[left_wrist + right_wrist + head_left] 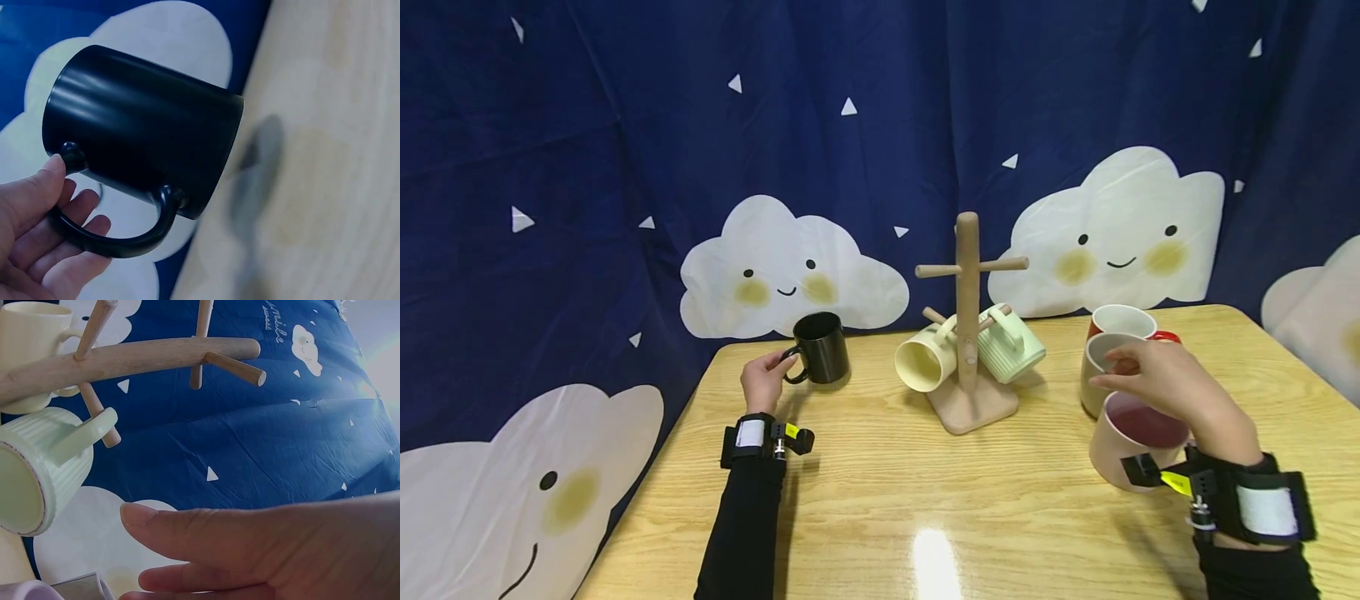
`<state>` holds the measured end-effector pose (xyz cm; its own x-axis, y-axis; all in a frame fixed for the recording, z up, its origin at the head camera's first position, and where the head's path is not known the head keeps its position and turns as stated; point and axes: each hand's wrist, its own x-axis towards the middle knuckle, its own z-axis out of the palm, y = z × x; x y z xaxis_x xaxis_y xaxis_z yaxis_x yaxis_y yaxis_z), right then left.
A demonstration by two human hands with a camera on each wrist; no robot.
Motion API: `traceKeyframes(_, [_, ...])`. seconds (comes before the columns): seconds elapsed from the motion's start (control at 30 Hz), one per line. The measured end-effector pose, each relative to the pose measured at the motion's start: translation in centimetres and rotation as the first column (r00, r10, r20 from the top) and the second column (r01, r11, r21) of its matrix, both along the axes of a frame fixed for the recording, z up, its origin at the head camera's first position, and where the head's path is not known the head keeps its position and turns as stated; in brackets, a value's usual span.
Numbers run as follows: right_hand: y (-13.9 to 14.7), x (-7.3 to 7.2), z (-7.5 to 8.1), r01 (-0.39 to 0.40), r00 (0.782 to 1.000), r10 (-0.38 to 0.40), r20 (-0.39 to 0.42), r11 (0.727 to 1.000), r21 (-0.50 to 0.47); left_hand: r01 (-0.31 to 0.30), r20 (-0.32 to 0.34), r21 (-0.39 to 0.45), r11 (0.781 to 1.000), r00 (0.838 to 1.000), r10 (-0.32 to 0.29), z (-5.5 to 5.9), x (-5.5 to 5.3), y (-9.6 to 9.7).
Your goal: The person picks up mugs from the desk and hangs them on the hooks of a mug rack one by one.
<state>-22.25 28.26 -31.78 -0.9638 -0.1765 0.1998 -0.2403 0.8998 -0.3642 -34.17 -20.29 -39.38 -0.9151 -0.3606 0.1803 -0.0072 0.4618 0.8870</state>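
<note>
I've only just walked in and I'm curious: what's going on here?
Someone is handling mugs around a wooden stand. Their left hand holds the black mug by its handle. Their right hand is over the mugs at the right, gripping nothing; whether it touches the pale mug is unclear. The pink mug stands nearest the person there. The cream mug and green mug hang from the stand's lower pegs; the upper pegs hold nothing.

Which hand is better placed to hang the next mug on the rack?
Left, I'd say. The left hand grips the black mug by its handle; the right hand hovers near the pink mug and appears to hold nothing. The rack has bare upper pegs.
</note>
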Motion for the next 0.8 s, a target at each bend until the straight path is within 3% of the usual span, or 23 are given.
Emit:
traceKeyframes(0.2, [0.0, 0.0, 0.2, 0.002, 1.000, -0.002, 0.023, 1.000, 0.007, 0.005, 0.001, 0.041, 0.999, 1.000, -0.005, 1.9, 0.9, 0.0])
traceKeyframes(0.37, [0.2, 0.1, 0.2, 0.004, 1.000, -0.005, 0.030, 1.000, 0.022, 0.070, 0.000, 0.056, 0.996, 0.998, -0.070, 3.1, 2.4, 0.5])
traceKeyframes(0.8, [0.0, 0.3, 0.5, 0.014, 0.999, -0.014, 0.046, 1.000, 0.003, 0.240, 0.048, 0.130, 0.962, 0.967, -0.248, 7.3, 7.7, 4.3])
